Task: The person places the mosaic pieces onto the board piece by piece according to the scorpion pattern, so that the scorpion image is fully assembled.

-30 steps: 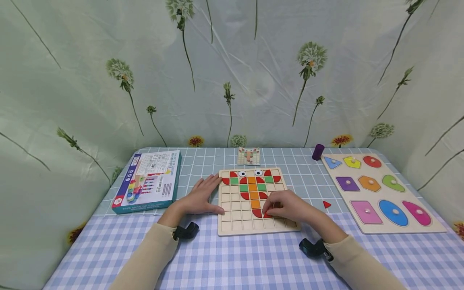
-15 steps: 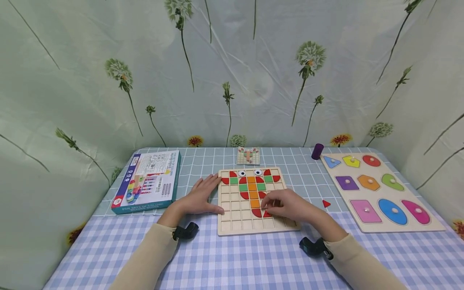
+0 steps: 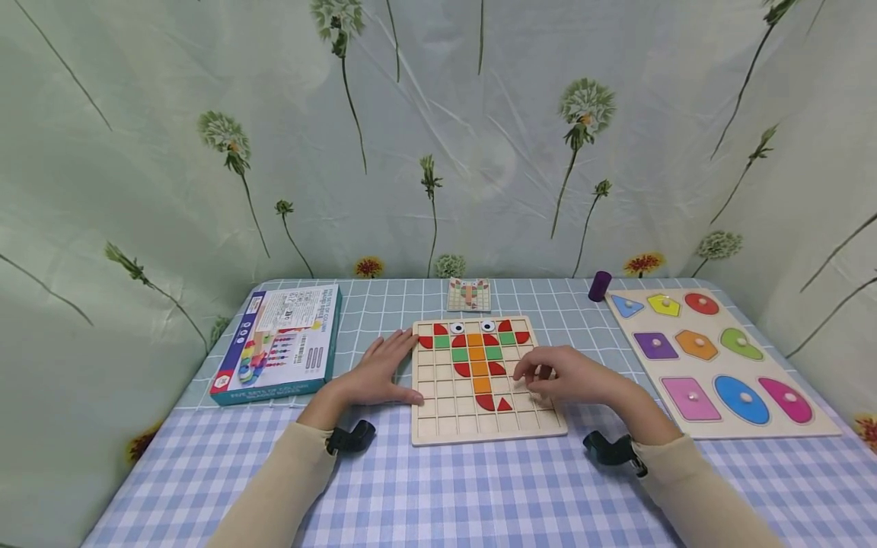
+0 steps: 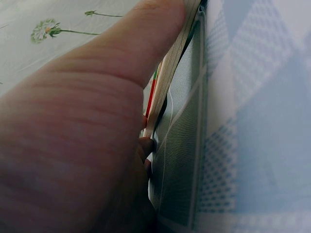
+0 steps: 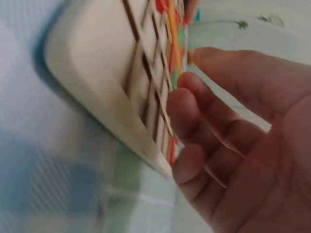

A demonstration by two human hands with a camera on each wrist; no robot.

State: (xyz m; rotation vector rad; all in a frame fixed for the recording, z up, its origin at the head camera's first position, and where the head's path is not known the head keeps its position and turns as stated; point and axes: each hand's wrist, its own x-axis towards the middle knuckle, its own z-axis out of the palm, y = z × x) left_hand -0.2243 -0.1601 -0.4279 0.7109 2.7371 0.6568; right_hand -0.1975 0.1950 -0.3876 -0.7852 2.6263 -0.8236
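A wooden grid board (image 3: 445, 430) lies on the table, with red, green and orange pieces and two eye pieces set in its cells. My left hand (image 3: 380, 373) rests along the board's left edge, fingers extended. In the left wrist view its thumb (image 4: 160, 24) is against the board's side. My right hand (image 3: 565, 373) hovers over the board's right part, fingers loosely bent and nothing between them; the right wrist view shows the fingertips (image 5: 183, 109) apart from the thumb. A small red triangle (image 3: 504, 405) sits in a lower cell, beside a red rounded piece (image 3: 485, 402).
A small pattern card (image 3: 469, 295) lies behind the board. To the left is a boxed bead set (image 3: 281, 342). A shape puzzle board (image 3: 699, 365) with knobbed pieces lies at the right, and a purple cylinder (image 3: 599, 286) stands near its far corner.
My right hand has let go of the red triangle, leaving it in its cell, and moved right. The loose red triangle on the table is now hidden behind my right arm. My left hand stays put.
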